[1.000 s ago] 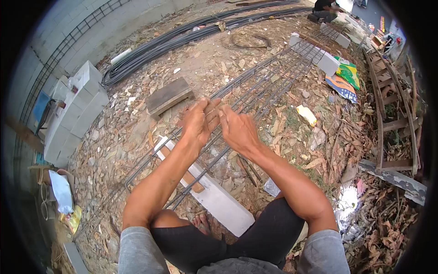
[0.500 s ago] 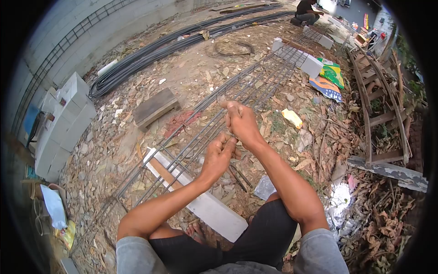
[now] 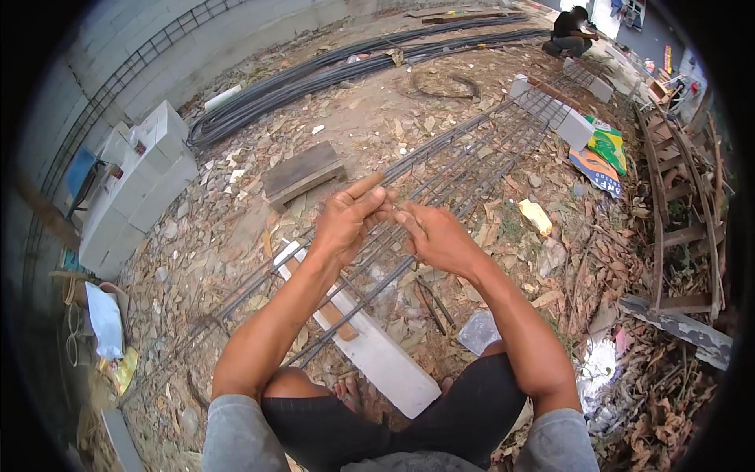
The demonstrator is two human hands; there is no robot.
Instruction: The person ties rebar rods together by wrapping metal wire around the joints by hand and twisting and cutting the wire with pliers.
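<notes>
A long cage of steel reinforcing bars (image 3: 472, 161) runs diagonally under both hands, from lower left to upper right. Above its near part, my left hand (image 3: 346, 220) is closed in a pinch with the index finger pointing out. My right hand (image 3: 440, 238) pinches right beside it, fingertips almost touching the left ones. Whatever is between the fingertips is too thin or hidden to make out. The near end of the cage rests on a wood strip (image 3: 336, 321) over a pale concrete block (image 3: 385, 370). A dark two-handled tool, like pincers (image 3: 435, 303), lies on the ground between my knees and the cage.
A second pale block (image 3: 578, 130) supports the cage's far end. Left are a wooden plank (image 3: 303, 171), stacked blocks (image 3: 149, 173) and bundled bars (image 3: 314, 90). Wooden frames (image 3: 661, 204) lie right; a crouching person (image 3: 572, 33) is far off. Leaves and rubble cover the ground.
My left hand has moved up and left, and my right hand down, so they now meet side by side. The view has shifted, moving the scene rightward.
</notes>
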